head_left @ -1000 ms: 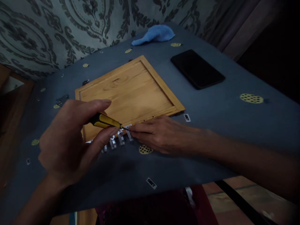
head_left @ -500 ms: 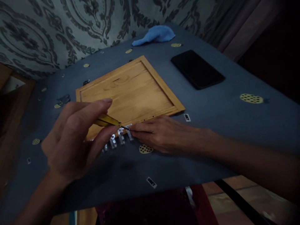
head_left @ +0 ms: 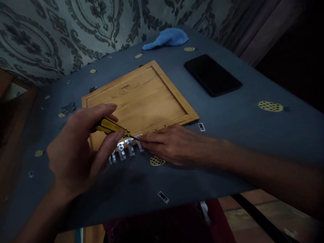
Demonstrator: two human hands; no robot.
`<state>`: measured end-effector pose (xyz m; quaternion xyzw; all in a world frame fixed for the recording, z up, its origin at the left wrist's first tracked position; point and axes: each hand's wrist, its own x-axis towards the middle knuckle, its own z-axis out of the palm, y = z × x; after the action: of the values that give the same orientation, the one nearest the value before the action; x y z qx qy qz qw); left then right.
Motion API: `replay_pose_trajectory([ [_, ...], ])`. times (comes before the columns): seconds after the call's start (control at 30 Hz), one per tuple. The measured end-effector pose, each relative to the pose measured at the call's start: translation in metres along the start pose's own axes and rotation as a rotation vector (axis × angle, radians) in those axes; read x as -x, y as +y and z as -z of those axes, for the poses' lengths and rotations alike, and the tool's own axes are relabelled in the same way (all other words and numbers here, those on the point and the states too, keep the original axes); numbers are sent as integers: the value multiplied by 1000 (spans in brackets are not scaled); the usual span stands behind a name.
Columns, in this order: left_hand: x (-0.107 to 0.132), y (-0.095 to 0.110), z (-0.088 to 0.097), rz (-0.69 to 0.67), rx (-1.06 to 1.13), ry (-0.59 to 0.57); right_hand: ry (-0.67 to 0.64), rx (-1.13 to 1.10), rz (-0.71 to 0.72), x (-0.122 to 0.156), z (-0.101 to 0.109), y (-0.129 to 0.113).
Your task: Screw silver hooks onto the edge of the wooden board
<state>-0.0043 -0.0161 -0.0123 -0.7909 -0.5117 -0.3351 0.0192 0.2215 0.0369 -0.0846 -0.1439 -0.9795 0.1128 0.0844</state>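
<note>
A yellow-and-black screwdriver [head_left: 111, 127] is held in my left hand [head_left: 76, 148], thumb and fingers around the handle. Its thin shaft slants down to the right, the tip at the right end of a shiny metal hook rail [head_left: 130, 142]. That rail lies along the near edge of a framed wooden board [head_left: 131, 101], its several hooks hanging over the edge. My right hand [head_left: 174, 145] rests low at this edge, fingers pressed together, fingertips on the rail's end beside the screwdriver tip. Whether they also pinch a screw is hidden.
A black phone [head_left: 212, 75] lies right of the board. Behind it is a crumpled blue cloth [head_left: 168, 37]. Small dark pieces [head_left: 69, 108] lie left of the board on the patterned tablecloth [head_left: 202, 175]. A patterned curtain [head_left: 98, 23] hangs along the back.
My left hand has shifted its grip: the fingers sit further back and more of the screwdriver handle shows, turned slightly. My right hand and the board have stayed in place.
</note>
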Motion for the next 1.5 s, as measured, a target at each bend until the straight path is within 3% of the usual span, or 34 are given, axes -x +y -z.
replay_pose_trajectory([
  [0.13,-2,-1,2,-50,-137,0,9,7,2,-1,0,-1],
  [0.37,-1,3,3,16,183,-37,21,-14,18,1,-1,1],
  [0.53,-1,-1,0,-72,-82,6,38,-29,16,2,-2,1],
  [0.63,-3,0,2,-122,-120,21,41,-39,14,2,-2,1],
  [0.83,-3,5,7,64,162,-64,26,-19,10,1,-1,1],
  [1.1,-3,1,6,-84,-102,-10,12,5,8,1,1,0],
  [1.33,-3,8,11,105,177,-32,30,-22,14,2,0,1],
  [1.5,-3,12,13,204,166,-5,49,-33,18,2,-1,1],
])
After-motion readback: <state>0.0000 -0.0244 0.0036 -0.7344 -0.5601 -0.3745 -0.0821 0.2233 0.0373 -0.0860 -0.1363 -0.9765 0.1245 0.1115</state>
